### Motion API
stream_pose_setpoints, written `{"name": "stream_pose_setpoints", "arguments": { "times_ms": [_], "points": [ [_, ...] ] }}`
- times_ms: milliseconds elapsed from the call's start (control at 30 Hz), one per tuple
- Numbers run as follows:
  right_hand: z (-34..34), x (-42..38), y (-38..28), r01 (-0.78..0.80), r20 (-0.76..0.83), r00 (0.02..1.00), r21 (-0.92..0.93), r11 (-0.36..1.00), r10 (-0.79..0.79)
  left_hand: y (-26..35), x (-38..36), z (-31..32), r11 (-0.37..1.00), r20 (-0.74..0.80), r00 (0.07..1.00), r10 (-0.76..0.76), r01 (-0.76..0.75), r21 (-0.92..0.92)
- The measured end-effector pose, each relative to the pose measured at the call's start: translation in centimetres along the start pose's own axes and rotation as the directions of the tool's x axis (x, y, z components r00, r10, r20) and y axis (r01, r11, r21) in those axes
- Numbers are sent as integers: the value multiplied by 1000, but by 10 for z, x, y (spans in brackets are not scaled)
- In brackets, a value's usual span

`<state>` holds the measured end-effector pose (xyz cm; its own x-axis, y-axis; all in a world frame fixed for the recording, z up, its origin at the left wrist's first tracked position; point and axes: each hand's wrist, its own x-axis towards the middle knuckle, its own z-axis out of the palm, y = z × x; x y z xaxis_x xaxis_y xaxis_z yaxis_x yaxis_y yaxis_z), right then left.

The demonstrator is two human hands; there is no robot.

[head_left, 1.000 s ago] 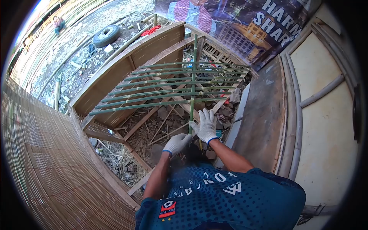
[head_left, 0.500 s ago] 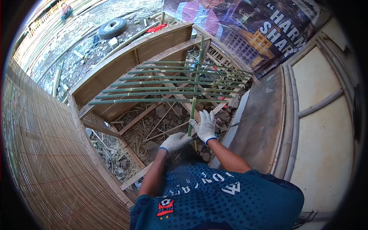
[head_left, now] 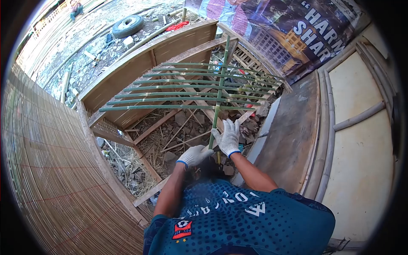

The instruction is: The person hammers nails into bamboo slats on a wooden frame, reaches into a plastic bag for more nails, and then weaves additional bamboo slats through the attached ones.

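Note:
A long green bamboo strip (head_left: 221, 83) runs away from me, crossing several green bamboo slats (head_left: 163, 94) laid across a wooden frame (head_left: 146, 59). My left hand (head_left: 195, 156), in a white knitted glove with a blue cuff, is closed at the strip's near end, beside the near wooden beam (head_left: 155, 191). Its fingertips are partly hidden there. Just to the right, my right hand (head_left: 229, 138), gloved the same way, has its fingers stretched out. Its thumb lies against the strip, and the palm faces down.
Rubble and straw (head_left: 146, 165) lie inside the frame. A bamboo-slat screen (head_left: 51, 161) stands at the left, a dark board (head_left: 284, 144) and pale panels (head_left: 361, 161) at the right. Beyond are a tire (head_left: 127, 26), a printed banner (head_left: 297, 34) and a seated person (head_left: 76, 9).
The view has shifted slightly, so the frame and slats sit a little further right and higher. Both hands stay in nearly the same place at the strip's near end.

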<state>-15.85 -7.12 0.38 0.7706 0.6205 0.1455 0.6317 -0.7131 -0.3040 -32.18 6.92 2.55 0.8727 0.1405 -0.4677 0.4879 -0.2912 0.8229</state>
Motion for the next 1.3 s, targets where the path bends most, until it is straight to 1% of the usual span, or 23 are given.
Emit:
{"name": "stream_pose_setpoints", "arguments": {
  "times_ms": [67,100,167,367,467,567,667,867,967,1067,1167,1300],
  "points": [
    [5,0,4,25,-35,999,-12,1000,-25,-4,3,3,999,-27,999,28,-27,18],
    [5,1,4,37,-52,998,-19,999,-38,-2,2,2,1000,-7,1000,13,-13,-3],
    [4,-1,3,29,-59,998,-18,999,-30,2,0,-1,999,31,999,-16,18,-42],
    [4,-4,3,32,-72,997,-1,999,-32,-5,6,3,999,24,1000,12,-11,-50],
    [3,-3,2,33,-74,997,-3,999,-33,-5,5,3,998,30,999,-15,16,-55],
    [4,-3,3,30,-74,997,5,1000,-29,3,0,0,994,64,998,-19,26,-106],
    [5,-3,2,14,-62,998,9,1000,-14,-12,11,5,999,34,999,22,-21,-30],
    [5,-3,3,-8,-33,999,23,1000,9,-1,6,1,1000,51,998,-22,22,-17],
    [7,-3,4,-13,-37,999,12,1000,13,-3,7,2,1000,27,1000,11,-11,2],
    [8,-2,5,-10,-50,999,12,1000,10,-4,8,3,1000,21,999,26,-26,-2],
    [5,-3,3,-10,-52,999,22,1000,12,4,4,-1,1000,48,999,-4,5,-11],
    [2,-4,1,-15,-54,998,38,999,17,5,4,0,999,52,999,-2,4,-36]
  ]
}}
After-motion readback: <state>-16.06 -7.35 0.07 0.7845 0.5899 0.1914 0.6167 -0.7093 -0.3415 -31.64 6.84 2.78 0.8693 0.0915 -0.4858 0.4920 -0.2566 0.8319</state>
